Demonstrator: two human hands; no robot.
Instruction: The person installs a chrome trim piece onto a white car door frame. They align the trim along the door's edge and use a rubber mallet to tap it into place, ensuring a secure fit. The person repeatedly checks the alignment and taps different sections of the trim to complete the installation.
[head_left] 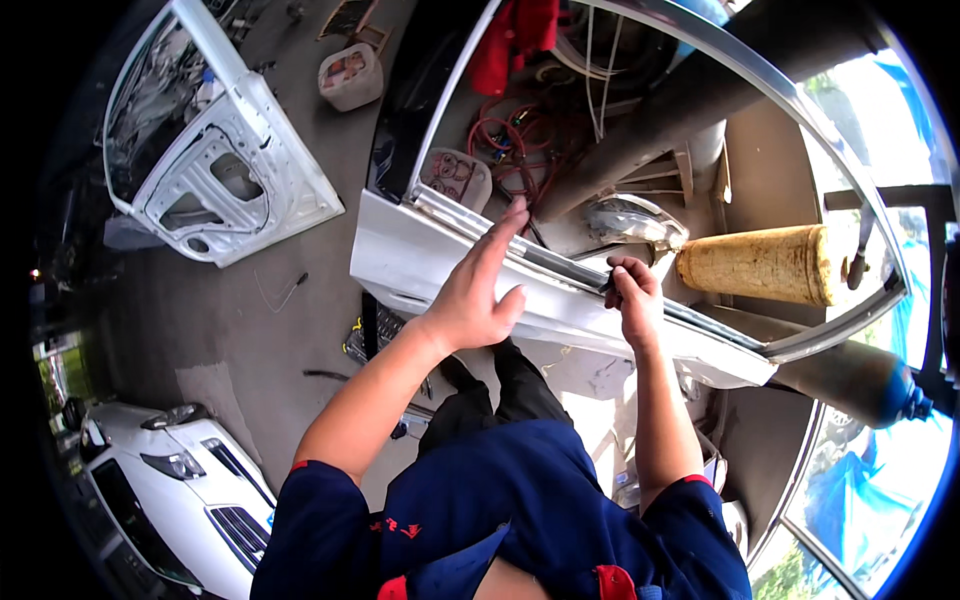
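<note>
A silver-white car door (pixel 400 255) with an empty window frame (pixel 825 125) stands upright in front of me. My left hand (pixel 475 290) is over the window sill (pixel 545 262), its fingers stretched out and the thumb apart, with nothing in it. Whether its palm edge rests on the sill, I cannot tell. Farther right along the same sill, my right hand (pixel 637 297) is closed, pinching a small black piece (pixel 608 284) at the window slot. The fingers partly hide that piece.
Beyond the door lie a rusty yellow cylinder (pixel 755 265), a dark pipe (pixel 660 110), coiled red hoses (pixel 515 140) and a plastic tub (pixel 455 180). Another white door (pixel 240 175) stands at the far left. A white car (pixel 180 480) is at the near left.
</note>
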